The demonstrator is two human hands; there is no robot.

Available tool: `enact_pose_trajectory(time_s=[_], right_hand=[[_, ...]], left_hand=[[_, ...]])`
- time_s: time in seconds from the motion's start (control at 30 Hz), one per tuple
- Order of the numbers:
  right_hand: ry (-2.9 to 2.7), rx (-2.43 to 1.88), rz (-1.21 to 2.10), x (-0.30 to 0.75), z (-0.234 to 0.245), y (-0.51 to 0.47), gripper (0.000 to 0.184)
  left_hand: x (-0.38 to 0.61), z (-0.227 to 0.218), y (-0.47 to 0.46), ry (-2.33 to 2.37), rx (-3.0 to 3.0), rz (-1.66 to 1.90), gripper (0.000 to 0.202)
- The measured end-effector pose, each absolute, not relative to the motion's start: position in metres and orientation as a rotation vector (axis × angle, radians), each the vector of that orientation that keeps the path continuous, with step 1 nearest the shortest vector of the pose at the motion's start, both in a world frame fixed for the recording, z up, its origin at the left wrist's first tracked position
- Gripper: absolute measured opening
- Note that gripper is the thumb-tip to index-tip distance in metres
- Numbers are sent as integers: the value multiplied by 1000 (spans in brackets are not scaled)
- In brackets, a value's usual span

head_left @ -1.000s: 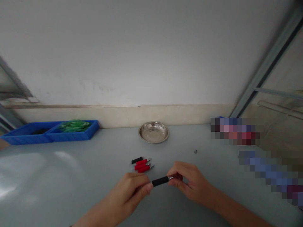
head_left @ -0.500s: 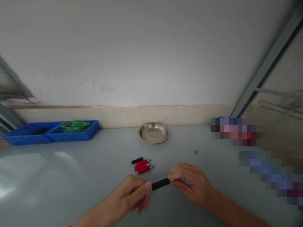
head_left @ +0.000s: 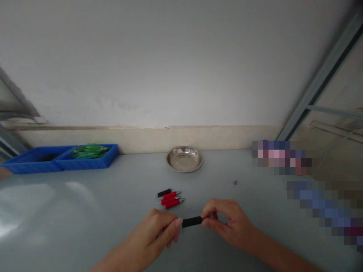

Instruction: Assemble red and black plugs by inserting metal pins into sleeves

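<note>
Between my two hands is a black pen barrel (head_left: 192, 221), held almost level above the table. My left hand (head_left: 161, 232) is closed, thumb and forefinger pinching its left end. The right end is pinched by the thumb and fingertips of my right hand (head_left: 228, 221), which hide the tip. Just beyond my left hand lie several red pen barrels (head_left: 172, 203) with silver cone tips, side by side. Along their far side rests another black pen barrel (head_left: 164, 192).
A round steel dish (head_left: 184, 159) stands by the wall. At the back left are two joined blue trays (head_left: 82, 164), one holding green pieces (head_left: 91, 151), the other dark pieces. A tiny grey part (head_left: 235, 182) lies on the table (head_left: 127, 189) at right. Blurred patches cover the right side.
The black pen barrel has turned more level. My right fingers have shifted slightly and now cover the silver tip that showed before. My left fingers have curled in more.
</note>
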State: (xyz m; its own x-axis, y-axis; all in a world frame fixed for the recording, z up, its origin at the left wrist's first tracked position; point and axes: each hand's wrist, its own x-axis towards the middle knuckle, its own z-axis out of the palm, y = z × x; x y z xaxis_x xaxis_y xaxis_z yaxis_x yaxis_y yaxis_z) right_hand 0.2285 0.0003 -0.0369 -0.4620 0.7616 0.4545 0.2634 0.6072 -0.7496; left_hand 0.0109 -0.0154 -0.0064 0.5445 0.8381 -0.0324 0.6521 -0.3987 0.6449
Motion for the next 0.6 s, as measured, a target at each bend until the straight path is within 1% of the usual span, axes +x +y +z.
enact_pose_trajectory(time_s=[0.17,0.37,0.6], right_hand=[[-2020,-799,707,228,-36,0,23],[-2051,-721,605,228,-36,1,18],[-2054,-656,500,231,-35,5,12]], left_hand=[[11,-7,-16,1229,2210,395,37],[11,-7,-16,1218,2219,390,39],[14,3,-14,1243,2121,468,50]])
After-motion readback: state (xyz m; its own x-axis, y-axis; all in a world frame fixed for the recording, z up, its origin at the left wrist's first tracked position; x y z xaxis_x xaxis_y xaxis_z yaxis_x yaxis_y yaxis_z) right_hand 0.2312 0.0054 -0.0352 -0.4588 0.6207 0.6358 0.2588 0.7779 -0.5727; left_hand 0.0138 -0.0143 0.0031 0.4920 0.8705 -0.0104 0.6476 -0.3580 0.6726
